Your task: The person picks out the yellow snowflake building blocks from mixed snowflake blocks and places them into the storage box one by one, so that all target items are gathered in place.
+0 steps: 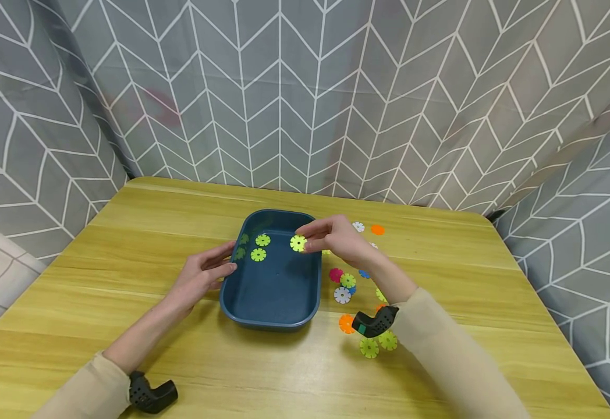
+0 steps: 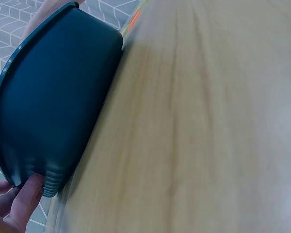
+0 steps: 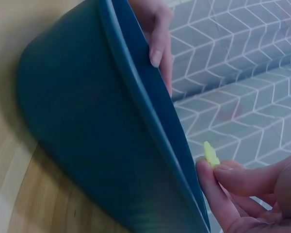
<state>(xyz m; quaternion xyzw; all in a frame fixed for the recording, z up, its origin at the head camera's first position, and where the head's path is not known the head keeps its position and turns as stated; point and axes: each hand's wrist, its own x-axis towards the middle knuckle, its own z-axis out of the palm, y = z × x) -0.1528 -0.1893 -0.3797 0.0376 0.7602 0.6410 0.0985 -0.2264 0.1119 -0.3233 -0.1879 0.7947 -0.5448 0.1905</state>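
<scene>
A dark blue plastic bin [image 1: 276, 302] sits on the wooden table. My left hand [image 1: 198, 274] holds its left wall, with the thumb over the rim and the other fingers along the outside. Above the bin's right part, my right hand [image 1: 339, 240] pinches a yellow-green notched disc [image 1: 298, 243] between thumb and fingertips. In the right wrist view, this disc [image 3: 211, 154] appears edge-on beside the bin rim [image 3: 150, 109]. Two more yellow-green discs, an upper one [image 1: 263, 240] and a lower one [image 1: 258, 255], lie inside the bin near its left wall.
Right of the bin, loose discs are scattered: white [image 1: 342, 295], magenta [image 1: 336, 274], orange [image 1: 346, 323], yellow-green [image 1: 369, 348] and blue ones, some partly hidden by my right arm. A grey patterned curtain [image 1: 284, 105] hangs behind the table [image 1: 179, 361].
</scene>
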